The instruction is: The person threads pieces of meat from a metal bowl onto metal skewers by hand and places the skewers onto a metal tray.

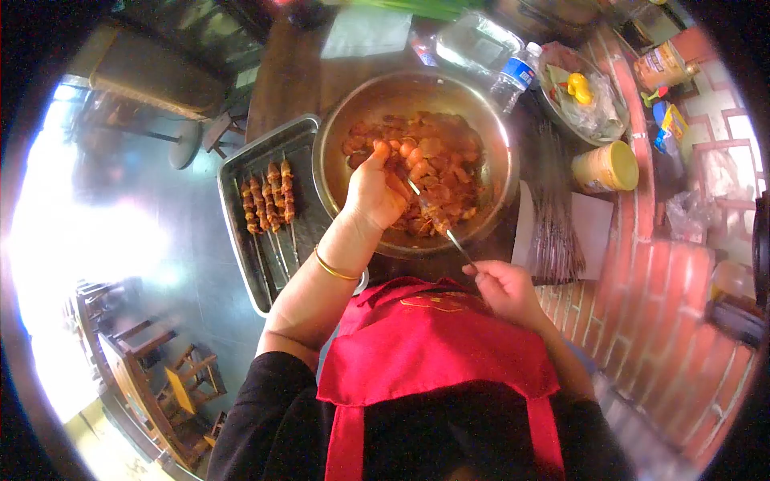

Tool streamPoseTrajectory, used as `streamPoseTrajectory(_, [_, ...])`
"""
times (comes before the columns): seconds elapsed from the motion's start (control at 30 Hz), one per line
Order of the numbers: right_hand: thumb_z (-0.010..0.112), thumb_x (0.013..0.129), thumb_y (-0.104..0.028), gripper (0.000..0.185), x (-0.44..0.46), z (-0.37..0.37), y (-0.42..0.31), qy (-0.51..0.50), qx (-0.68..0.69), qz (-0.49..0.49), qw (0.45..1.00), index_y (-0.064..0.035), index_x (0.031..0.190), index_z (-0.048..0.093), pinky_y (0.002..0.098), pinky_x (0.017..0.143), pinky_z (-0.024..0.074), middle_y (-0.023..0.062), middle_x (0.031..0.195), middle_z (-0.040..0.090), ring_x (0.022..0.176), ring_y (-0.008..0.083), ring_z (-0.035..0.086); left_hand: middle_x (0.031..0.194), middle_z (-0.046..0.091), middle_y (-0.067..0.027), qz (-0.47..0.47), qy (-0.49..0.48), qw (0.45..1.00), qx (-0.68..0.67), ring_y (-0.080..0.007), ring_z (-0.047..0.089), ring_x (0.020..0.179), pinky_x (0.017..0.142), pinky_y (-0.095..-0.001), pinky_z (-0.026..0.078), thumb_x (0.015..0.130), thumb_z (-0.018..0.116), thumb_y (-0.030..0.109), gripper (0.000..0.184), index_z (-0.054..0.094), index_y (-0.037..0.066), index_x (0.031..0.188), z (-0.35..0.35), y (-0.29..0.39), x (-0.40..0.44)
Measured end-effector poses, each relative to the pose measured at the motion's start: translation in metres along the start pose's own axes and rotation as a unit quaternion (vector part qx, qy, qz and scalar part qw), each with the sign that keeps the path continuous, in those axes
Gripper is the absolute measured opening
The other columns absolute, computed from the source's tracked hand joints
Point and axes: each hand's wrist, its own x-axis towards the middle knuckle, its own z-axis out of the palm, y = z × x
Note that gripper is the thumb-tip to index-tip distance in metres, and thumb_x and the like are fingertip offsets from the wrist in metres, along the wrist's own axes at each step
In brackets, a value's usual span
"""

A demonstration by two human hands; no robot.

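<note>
A wide steel bowl (504, 172) holds many pieces of red, sauce-coated meat (449, 136). My left hand (377, 188) reaches into it, its sauce-stained fingers curled around meat beside the upper end of a metal skewer (458, 244). Exactly which piece lies in those fingers is partly hidden. My right hand (503, 286) grips the skewer's lower end, just outside the bowl's near rim. Some meat is threaded on the skewer, which slants up and left over the bowl. To the left, several finished meat skewers (269, 196) lie side by side on a dark rectangular tray (233, 240).
Bare skewers (553, 216) lie in a bundle right of the bowl, over white paper. Beyond are a yellow-lidded tub (609, 167), a basin (622, 124) with plastic and a yellow object, and a water bottle (516, 76). A brick wall (642, 297) borders the right; wooden chairs (176, 385) stand lower left.
</note>
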Motion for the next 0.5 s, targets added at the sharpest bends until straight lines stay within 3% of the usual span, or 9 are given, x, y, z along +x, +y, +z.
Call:
streamPoseTrajectory(0.07, [0.053, 0.086, -0.007, 0.020, 0.001, 0.000, 0.004, -0.001, 0.004, -0.004, 1.000, 0.0013, 0.100, 0.065, 0.0260, 0.066, 0.0479, 0.0084, 0.078, 0.066, 0.071, 0.0110, 0.059, 0.091, 0.058, -0.0109, -0.035, -0.071, 0.997, -0.013, -0.0237, 0.058, 0.085, 0.079, -0.0392, 0.050, 0.100, 0.032, 0.029, 0.030, 0.048, 0.005, 0.096, -0.010, 0.001, 0.004])
streamPoseTrajectory(0.2, [0.053, 0.087, -0.007, 0.019, 0.002, 0.003, 0.007, 0.003, 0.015, -0.012, 1.000, 0.0017, 0.099, 0.065, 0.0258, 0.065, 0.0476, 0.0066, 0.075, 0.064, 0.070, 0.0105, 0.057, 0.090, 0.057, -0.0103, -0.014, -0.070, 0.997, 0.024, -0.0249, 0.056, 0.083, 0.079, -0.0413, 0.049, 0.100, 0.032, 0.030, 0.029, 0.047, 0.005, 0.095, 0.002, -0.007, -0.006])
streamPoseTrajectory(0.27, [0.053, 0.087, -0.007, 0.019, 0.005, 0.007, 0.006, 0.011, 0.024, -0.012, 1.000, 0.0018, 0.099, 0.065, 0.0258, 0.065, 0.0474, 0.0061, 0.074, 0.063, 0.069, 0.0103, 0.057, 0.091, 0.058, -0.0104, -0.037, 0.004, 0.999, 0.021, -0.0262, 0.056, 0.085, 0.080, -0.0432, 0.049, 0.100, 0.032, 0.030, 0.029, 0.047, 0.006, 0.095, 0.017, -0.014, -0.017])
streamPoseTrajectory(0.37, [0.051, 0.088, -0.006, 0.019, 0.015, 0.010, 0.005, 0.027, 0.029, -0.020, 0.999, 0.0019, 0.099, 0.064, 0.0243, 0.059, 0.0455, 0.0028, 0.069, 0.060, 0.063, 0.0084, 0.054, 0.084, 0.057, -0.0103, -0.066, -0.050, 0.996, 0.024, -0.0257, 0.057, 0.083, 0.080, -0.0416, 0.049, 0.099, 0.033, 0.030, 0.030, 0.049, 0.007, 0.089, 0.019, -0.031, -0.022])
streamPoseTrajectory(0.4, [0.051, 0.089, -0.006, 0.018, 0.019, 0.010, 0.003, 0.026, 0.062, 0.005, 0.998, 0.0016, 0.099, 0.064, 0.0231, 0.055, 0.0433, 0.0007, 0.067, 0.057, 0.060, 0.0068, 0.052, 0.092, 0.061, -0.0109, -0.063, -0.017, 0.994, 0.087, -0.0273, 0.059, 0.088, 0.083, -0.0429, 0.049, 0.099, 0.034, 0.030, 0.030, 0.052, 0.006, 0.097, 0.016, -0.039, -0.022])
streamPoseTrajectory(0.5, [0.049, 0.090, -0.006, 0.018, 0.024, 0.005, 0.008, 0.040, 0.121, 0.030, 0.991, 0.0010, 0.100, 0.063, 0.0210, 0.049, 0.0389, -0.0030, 0.062, 0.052, 0.054, 0.0041, 0.047, 0.100, 0.062, -0.0121, -0.087, -0.039, 0.979, 0.179, -0.0291, 0.060, 0.094, 0.086, -0.0443, 0.049, 0.099, 0.036, 0.032, 0.034, 0.052, 0.005, 0.110, 0.016, -0.052, -0.017])
